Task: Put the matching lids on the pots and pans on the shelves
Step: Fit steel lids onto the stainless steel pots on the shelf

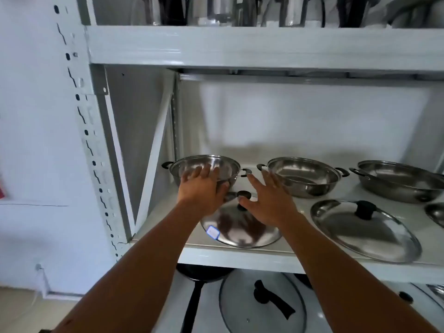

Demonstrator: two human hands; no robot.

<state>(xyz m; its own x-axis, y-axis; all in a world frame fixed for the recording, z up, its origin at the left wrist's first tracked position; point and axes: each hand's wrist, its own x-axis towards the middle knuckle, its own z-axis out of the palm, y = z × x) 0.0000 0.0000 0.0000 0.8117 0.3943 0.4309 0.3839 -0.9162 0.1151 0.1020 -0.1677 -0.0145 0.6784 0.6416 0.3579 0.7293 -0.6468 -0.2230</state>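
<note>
On the middle shelf (240, 257) stand three steel pots with black side handles: a left pot (216, 165), a middle pot (305, 175) and a right pot (401, 181). A steel lid (240, 230) with a black knob and a blue-edged sticker lies in front of the left pot. My left hand (203, 191) rests with spread fingers against the left pot's near wall. My right hand (269, 200) hovers open above that lid, its thumb by the knob. A second steel lid (365, 230) lies in front of the middle pot.
A glass lid (262, 306) with a black handle and a black pan (199, 275) sit on the shelf below. Several steel vessels (216, 10) stand on the top shelf. Another lid's edge (436, 213) shows at the far right. The rack's white post (96, 150) rises at the left.
</note>
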